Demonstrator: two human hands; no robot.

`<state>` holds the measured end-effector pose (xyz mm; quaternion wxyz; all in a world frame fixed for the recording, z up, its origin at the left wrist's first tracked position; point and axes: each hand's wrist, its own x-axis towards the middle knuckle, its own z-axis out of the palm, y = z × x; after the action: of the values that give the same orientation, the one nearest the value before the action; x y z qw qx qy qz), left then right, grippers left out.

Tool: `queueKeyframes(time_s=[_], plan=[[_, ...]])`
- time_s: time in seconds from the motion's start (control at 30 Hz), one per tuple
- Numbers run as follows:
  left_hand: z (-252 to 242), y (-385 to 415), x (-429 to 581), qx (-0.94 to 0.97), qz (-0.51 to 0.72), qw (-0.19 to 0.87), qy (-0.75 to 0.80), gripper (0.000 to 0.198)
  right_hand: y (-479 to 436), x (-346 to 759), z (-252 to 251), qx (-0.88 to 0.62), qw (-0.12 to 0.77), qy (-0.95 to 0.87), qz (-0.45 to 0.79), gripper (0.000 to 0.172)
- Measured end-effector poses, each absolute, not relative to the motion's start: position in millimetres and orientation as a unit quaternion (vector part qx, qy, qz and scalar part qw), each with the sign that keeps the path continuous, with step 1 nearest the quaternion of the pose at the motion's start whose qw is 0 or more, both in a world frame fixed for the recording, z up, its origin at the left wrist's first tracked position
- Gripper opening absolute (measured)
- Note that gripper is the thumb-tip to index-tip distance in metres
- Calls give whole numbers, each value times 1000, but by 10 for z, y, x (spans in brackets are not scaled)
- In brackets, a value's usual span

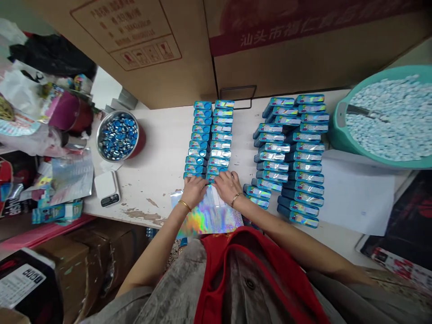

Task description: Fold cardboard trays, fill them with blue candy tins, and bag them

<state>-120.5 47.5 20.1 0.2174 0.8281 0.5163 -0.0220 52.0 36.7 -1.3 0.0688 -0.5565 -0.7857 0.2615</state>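
Two columns of small blue boxes [202, 136] with round recesses or caps on top stand upright in the middle of the white table. At their near end, my left hand [195, 191] has its fingers bent against the nearest boxes. Beside it my right hand [228, 185] closes its fingers on the near blue box [212, 177] of the right column. The fingertips of both hands almost meet; what the left fingers grip is partly hidden. A shiny rainbow-coloured sticker sheet [209, 216] lies beneath my wrists at the table's front edge.
More blue boxes [306, 167] stand in uneven columns to the right. A metal bowl of blue caps [119, 138] and a white scale [107, 188] are at left. A teal basin [340, 130] holds pale tablets and a scoop. Large cartons [270, 67] line the back.
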Motion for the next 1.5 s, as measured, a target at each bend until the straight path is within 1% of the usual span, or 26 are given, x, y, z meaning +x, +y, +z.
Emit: queueKeyframes(time_s=[0.1, 0.2, 0.3, 0.37, 0.43, 0.5, 0.57, 0.63, 0.73, 0.8, 0.87, 0.97, 1.07, 1.13, 1.23, 1.33, 1.4, 1.47, 1.5], plan=[[230, 402, -1200, 843, -8, 203, 499, 20, 333, 554, 23, -546, 54, -789, 276, 26], [254, 313, -1212, 848, 16, 189, 495, 17, 333, 557, 59, -548, 40, -782, 296, 28], [254, 195, -1195, 839, 36, 171, 516, 23, 365, 528, 51, -556, 42, -775, 296, 27], [266, 96, -1167, 835, 31, 163, 524, 24, 385, 507, 24, -555, 41, -779, 290, 26], [318, -21, -1139, 834, 23, 180, 521, 19, 386, 494, -18, -552, 38, -785, 277, 26], [425, -132, -1120, 826, 35, 227, 514, 13, 356, 494, -67, -549, 38, -790, 269, 27], [569, -195, -1106, 792, 98, 283, 532, 7, 293, 509, -107, -547, 54, -791, 268, 26], [697, -168, -1080, 709, 221, 330, 583, 9, 210, 541, -118, -552, 101, -781, 274, 28], [743, 42, -969, 522, 408, 382, 645, 16, 107, 614, -65, -585, 231, -713, 311, 33], [654, 229, -839, 418, 474, 433, 643, 19, 93, 663, -9, -603, 314, -644, 352, 40], [505, 388, -690, 350, 501, 485, 626, 23, 131, 706, 26, -611, 360, -584, 395, 42], [264, 529, -511, 307, 497, 524, 620, 24, 246, 765, -6, -619, 392, -516, 443, 37], [72, 594, -453, 333, 459, 509, 647, 21, 360, 837, -127, -636, 389, -502, 438, 34], [-15, 626, -466, 388, 422, 460, 678, 18, 417, 880, -215, -659, 343, -528, 411, 32], [-87, 666, -495, 483, 352, 351, 721, 13, 477, 903, -310, -693, 253, -563, 372, 26], [-111, 687, -487, 537, 281, 266, 749, 12, 516, 881, -358, -711, 190, -577, 356, 22], [-114, 693, -471, 559, 234, 239, 759, 11, 531, 861, -379, -713, 163, -581, 357, 22], [-109, 701, -466, 579, 194, 218, 762, 7, 531, 849, -398, -719, 154, -572, 364, 20], [-106, 707, -469, 583, 179, 206, 765, 8, 524, 845, -405, -726, 156, -561, 367, 18]])
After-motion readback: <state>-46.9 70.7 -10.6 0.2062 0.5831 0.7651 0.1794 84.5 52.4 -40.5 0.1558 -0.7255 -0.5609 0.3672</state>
